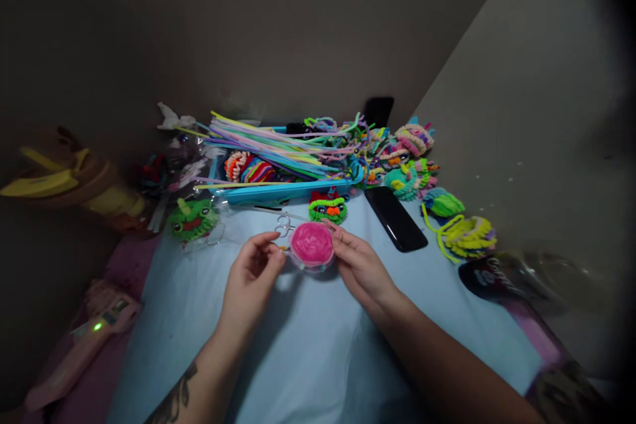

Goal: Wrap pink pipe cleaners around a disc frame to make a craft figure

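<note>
Pink disc [311, 244] is held up over the middle of the counter [298, 358], its coiled flat face turned up toward the person and its rim toward both hands. It is round, so no clear long axis shows; a thin pale pink strand stands off its far right rim. The right hand [365, 271] pinches that right rim, fingers closed on it. The left hand [258, 265] is at the opposite rim, thumb and forefinger nearly together around a small orange tip; whether they grip it cannot be told.

Near the far edge of the counter sits a long blue tray [285, 193], its long side roughly along that edge. Fuzzy sticks [278, 142] in pastel colours are heaped across it, mostly running left to right, their left ends jutting past the rim. Under them, inside the tray, lie a striped bundle [259, 171] and an orange and white coil [237, 165].

Toward the left edge, a green toy [193, 220] lies among clear plastic. By the right edge a bottle [501, 278] lies on its side; its contents are too dark to tell. Just beyond the disc are scissors [283, 226] and a green-rimmed toy face [328, 207].
</note>
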Motion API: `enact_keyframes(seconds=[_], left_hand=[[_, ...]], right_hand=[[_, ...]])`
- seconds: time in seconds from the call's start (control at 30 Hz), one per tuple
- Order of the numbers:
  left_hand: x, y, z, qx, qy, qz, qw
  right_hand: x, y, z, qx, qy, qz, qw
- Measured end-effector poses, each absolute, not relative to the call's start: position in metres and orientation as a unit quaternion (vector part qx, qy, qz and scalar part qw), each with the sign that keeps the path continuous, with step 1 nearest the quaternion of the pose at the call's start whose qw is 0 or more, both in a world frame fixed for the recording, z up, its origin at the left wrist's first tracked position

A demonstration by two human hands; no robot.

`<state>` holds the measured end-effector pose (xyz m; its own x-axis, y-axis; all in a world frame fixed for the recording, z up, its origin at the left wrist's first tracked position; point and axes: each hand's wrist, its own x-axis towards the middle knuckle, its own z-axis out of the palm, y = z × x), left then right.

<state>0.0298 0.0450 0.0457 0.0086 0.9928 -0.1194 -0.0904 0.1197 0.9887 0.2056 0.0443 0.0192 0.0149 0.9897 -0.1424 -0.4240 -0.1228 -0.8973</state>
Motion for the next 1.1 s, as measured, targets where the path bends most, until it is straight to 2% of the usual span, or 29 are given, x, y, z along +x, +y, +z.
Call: enact_keyframes(seconds=[0.27,0.53,0.67,0.77,0.93,1.1], left_hand=[[0.039,0.032,0.045,0.579,0.511,0.435,0.463],[0.035,0.034,0.039,0.532,0.503,0.384,0.563],[0.036,0.037,0.039,0.505,0.524,0.409,0.55],[0.037,0.037,0.041,0.505,0.537,0.411,0.537],[0.037,0.036,0.039,0.486,0.536,0.413,0.553],[0.038,0.035,0.032,0.446,0.528,0.419,0.588]], right_hand=[[0.195,0.037,0.021,-0.421,-0.349,0.611,0.573],[0.192,0.036,0.026,-0.432,-0.346,0.602,0.576],[0.191,0.035,0.027,-0.402,-0.306,0.615,0.606],[0.192,0.033,0.027,-0.387,-0.35,0.622,0.584],[0.191,0.031,0.027,-0.463,-0.445,0.536,0.548],[0.19,0.033,0.023,-0.489,-0.419,0.502,0.578]])
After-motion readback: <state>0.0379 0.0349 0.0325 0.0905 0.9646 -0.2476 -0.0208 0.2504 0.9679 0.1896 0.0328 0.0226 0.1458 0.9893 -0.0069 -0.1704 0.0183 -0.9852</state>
